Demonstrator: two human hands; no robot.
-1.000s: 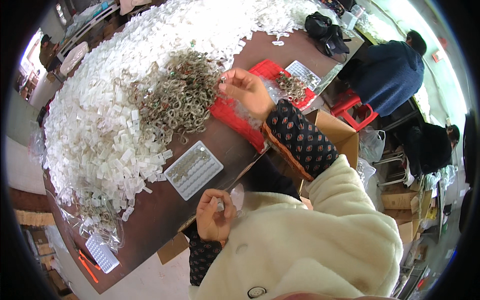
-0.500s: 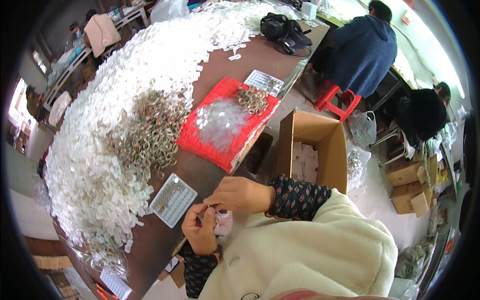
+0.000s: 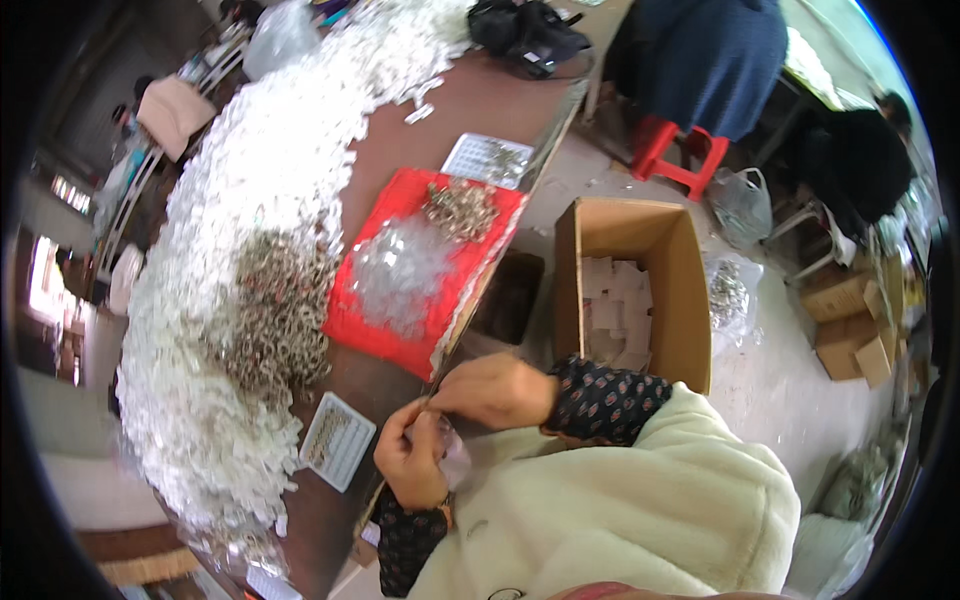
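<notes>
Close in front of my body, my left hand (image 3: 412,462) and my right hand (image 3: 497,390) meet with thumbs and fingertips pinched together. Whatever they pinch is too small and blurred to make out. Pale pinkish material (image 3: 455,460) shows just below the fingers. Left of my left hand, a white compartmented tray (image 3: 355,455) on the table holds small metallic bits. Beyond my hands lies a red cloth (image 3: 385,345) bearing a heap of clear plastic pieces (image 3: 400,270) and a smaller pile of metal rings (image 3: 461,210).
A huge heap of white plastic pieces (image 3: 230,200) covers the table's left, with tangled metal rings (image 3: 285,320) on it. A second tray (image 3: 488,160) and black bag (image 3: 527,35) lie farther back. An open cardboard box (image 3: 680,290), red stool (image 3: 680,155) and seated person (image 3: 705,60) are right.
The view has tilted and shifted, so the table's things appear moved. My hands stay pinched together, with the right hand still above and beside the left.
</notes>
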